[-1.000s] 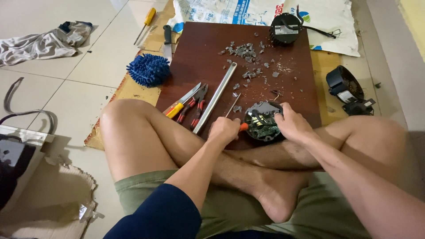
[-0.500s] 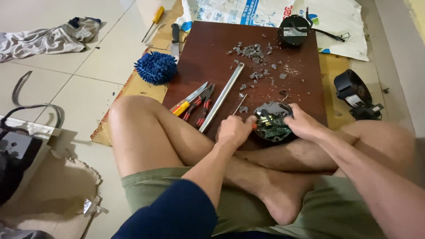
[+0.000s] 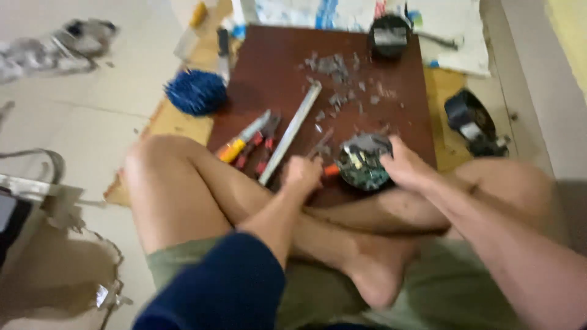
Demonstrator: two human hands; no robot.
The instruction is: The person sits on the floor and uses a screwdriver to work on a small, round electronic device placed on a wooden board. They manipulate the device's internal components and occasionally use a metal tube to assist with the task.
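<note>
Clamped around an orange-handled tool (image 3: 330, 170), the left hand (image 3: 302, 175) is fisted, with the tool's tip pointing into the round black device (image 3: 365, 161); motion blur hides whether the tip is touching it. The right hand (image 3: 408, 168) wraps its grip over the device's right rim, fingers curled on the edge, pinning it down at the near edge of the dark brown tabletop (image 3: 269, 73), just ahead of the crossed legs.

The device looks like a rigid plastic shell with an exposed green circuit board inside, so it should be light and stiff but brittle. Gray fragments (image 3: 333, 66) scattered across the tabletop suggest it chips easily. The outer rim seems the safest place to hold; the board itself is likely fragile.

Both forearms reach forward over the knees, the left in a dark blue sleeve, wrists low. Pliers (image 3: 255, 142) with red and yellow handles and a metal bar (image 3: 292, 131) lie just left of the hands. A blue bristly brush (image 3: 196, 91) sits farther left, well apart.
</note>
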